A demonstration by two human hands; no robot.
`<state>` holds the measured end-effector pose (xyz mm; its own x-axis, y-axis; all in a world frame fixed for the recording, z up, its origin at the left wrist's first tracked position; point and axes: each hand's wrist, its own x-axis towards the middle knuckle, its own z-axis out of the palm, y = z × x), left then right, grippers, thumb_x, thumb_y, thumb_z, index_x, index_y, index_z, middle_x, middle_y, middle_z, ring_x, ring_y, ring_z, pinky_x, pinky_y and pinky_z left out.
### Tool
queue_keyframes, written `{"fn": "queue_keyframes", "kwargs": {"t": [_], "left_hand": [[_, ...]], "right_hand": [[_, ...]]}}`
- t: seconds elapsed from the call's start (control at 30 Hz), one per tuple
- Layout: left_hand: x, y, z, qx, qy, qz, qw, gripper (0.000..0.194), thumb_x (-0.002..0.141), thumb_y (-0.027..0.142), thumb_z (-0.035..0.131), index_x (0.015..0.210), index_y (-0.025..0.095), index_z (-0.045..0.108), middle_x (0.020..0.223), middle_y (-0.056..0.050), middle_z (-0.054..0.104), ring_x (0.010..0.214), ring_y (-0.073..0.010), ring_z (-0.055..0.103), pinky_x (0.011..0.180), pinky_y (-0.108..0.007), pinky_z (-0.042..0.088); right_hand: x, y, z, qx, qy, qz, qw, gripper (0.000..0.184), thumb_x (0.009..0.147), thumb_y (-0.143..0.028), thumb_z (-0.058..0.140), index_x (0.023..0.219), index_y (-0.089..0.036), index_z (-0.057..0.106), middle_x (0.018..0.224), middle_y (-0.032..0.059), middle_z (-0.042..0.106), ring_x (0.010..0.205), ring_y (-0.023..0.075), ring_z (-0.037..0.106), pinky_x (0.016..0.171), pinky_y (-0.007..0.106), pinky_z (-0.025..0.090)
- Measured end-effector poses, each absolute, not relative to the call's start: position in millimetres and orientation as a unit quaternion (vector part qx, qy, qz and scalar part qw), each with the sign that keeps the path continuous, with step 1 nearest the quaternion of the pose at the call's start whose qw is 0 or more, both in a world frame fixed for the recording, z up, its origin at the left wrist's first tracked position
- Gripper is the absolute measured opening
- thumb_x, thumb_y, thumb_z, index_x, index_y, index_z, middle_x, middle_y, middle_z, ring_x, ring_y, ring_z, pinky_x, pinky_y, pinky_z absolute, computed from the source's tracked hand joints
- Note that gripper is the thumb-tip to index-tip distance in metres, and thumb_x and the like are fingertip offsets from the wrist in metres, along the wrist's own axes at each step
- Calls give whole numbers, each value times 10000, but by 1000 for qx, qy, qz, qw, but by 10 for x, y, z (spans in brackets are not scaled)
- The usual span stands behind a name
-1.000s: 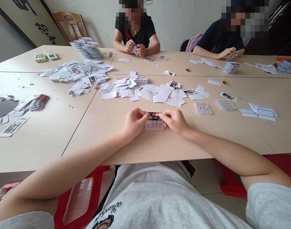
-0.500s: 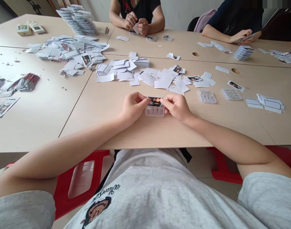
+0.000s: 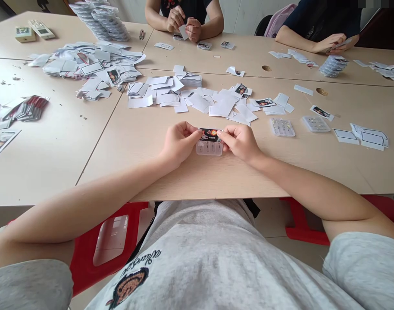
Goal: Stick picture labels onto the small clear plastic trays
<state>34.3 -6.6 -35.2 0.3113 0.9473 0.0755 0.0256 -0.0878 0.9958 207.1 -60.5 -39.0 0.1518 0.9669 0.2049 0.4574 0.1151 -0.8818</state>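
A small clear plastic blister pack [image 3: 209, 147] with a dark printed card [image 3: 210, 134] at its top lies on the table in front of me. My left hand [image 3: 178, 142] pinches the card's left end with curled fingers. On the other end, my right hand [image 3: 240, 141] pinches the card in the same way. Both hands rest on the beige table [image 3: 184, 176].
Loose white paper cards [image 3: 197, 97] are scattered beyond my hands, with a bigger heap [image 3: 87, 66] at the left. Two more clear packs [image 3: 282, 127] [image 3: 315, 123] lie to the right. Two other people sit across, their hands [image 3: 184, 23] [image 3: 331, 42] holding cards. Stacked packs [image 3: 100, 19] stand far left.
The view has tilted down a little, so the table contents sit higher in the frame. My hands keep the same pinch on the card and pack.
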Motion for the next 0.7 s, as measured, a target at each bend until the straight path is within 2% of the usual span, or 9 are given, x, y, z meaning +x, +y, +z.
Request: {"fn": "queue_keyframes", "kwargs": {"t": [0.7], "left_hand": [[344, -74, -357, 608, 398, 424, 541, 177, 703, 195, 673, 623, 149, 522, 615, -13, 599, 563, -108, 536, 515, -209, 394]], "right_hand": [[2051, -622, -356, -607, -598, 266, 451, 333, 813, -294, 560, 514, -177, 472, 436, -10, 519, 431, 98, 452, 479, 242, 347]]}}
